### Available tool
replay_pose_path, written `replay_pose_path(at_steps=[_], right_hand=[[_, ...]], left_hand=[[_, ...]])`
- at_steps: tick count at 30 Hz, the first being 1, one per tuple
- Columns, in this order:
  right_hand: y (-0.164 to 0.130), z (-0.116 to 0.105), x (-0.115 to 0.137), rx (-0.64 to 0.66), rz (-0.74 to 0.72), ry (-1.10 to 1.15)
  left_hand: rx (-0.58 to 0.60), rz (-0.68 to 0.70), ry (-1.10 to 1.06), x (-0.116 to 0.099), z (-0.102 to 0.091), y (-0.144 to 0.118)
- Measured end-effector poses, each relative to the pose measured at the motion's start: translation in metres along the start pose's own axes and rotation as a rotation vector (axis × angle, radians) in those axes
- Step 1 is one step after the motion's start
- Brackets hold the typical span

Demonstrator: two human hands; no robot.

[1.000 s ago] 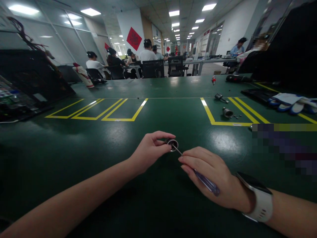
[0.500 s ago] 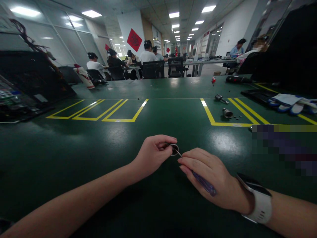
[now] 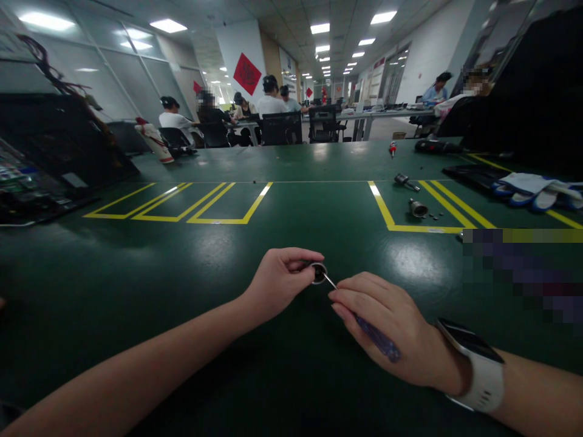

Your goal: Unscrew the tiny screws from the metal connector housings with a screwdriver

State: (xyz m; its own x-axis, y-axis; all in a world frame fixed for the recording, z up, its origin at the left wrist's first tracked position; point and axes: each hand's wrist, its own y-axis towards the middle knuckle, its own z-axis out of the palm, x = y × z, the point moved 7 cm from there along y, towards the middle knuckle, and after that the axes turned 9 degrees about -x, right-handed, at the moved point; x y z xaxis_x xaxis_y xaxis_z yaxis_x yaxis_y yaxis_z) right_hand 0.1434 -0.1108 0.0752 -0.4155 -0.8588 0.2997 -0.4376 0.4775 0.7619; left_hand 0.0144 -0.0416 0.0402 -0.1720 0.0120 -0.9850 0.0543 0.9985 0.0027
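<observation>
My left hand (image 3: 281, 282) is closed round a small hollow metal part (image 3: 325, 271), thumb and fingers pinching its side with the round opening facing me. In my right hand (image 3: 392, 325) is a screwdriver (image 3: 379, 341) with a translucent purple handle, gripped like a pen. Its thin metal shaft points up and left, and the tip sits at the opening of the part; how deep it reaches I cannot tell. Both hands are held above the green table (image 3: 204, 376).
At the right, a metal cup-shaped part (image 3: 418, 208) lies beside several tiny pieces, with a dark shafted part (image 3: 406, 181) behind it. Further right are white-and-blue gloves (image 3: 540, 189) and a black power drill (image 3: 438, 146). A red-tipped tool (image 3: 393, 149) lies at the back.
The metal part has shifted very slightly left, and my right hand with the screwdriver slightly right, so more shaft shows. Both grips stay the same.
</observation>
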Motion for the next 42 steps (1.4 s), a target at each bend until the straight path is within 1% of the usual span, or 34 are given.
replay_pose_path(at_steps=[5,10,19,26,33,36,38,41,42], right_hand=[[0.001,0.000,0.002,-0.008,-0.014,-0.020],[0.002,-0.001,0.003,-0.016,-0.010,-0.018],[0.001,-0.001,0.005,-0.014,-0.032,-0.013],[0.002,0.000,0.005,-0.010,-0.043,-0.005],[0.001,0.003,0.002,0.009,-0.027,-0.010],[0.002,0.000,-0.001,0.004,0.018,0.036],[0.005,-0.006,-0.005,-0.021,0.070,0.070],[0.013,-0.016,-0.020,-0.063,0.170,0.109],[0.017,-0.019,-0.027,-0.069,0.212,0.119]], left_hand=[[-0.028,0.009,0.021,-0.001,-0.001,0.000],[-0.008,0.006,-0.008,-0.003,0.002,-0.002],[0.000,0.014,-0.013,0.000,0.001,0.000],[-0.035,0.041,0.034,-0.002,0.000,0.000],[-0.025,0.106,0.044,0.002,-0.001,0.003],[-0.036,0.100,0.043,0.002,-0.003,0.007],[-0.046,0.078,-0.002,0.001,-0.006,0.014],[-0.041,0.052,-0.086,0.003,-0.009,0.034],[-0.028,0.052,-0.074,0.005,-0.010,0.043]])
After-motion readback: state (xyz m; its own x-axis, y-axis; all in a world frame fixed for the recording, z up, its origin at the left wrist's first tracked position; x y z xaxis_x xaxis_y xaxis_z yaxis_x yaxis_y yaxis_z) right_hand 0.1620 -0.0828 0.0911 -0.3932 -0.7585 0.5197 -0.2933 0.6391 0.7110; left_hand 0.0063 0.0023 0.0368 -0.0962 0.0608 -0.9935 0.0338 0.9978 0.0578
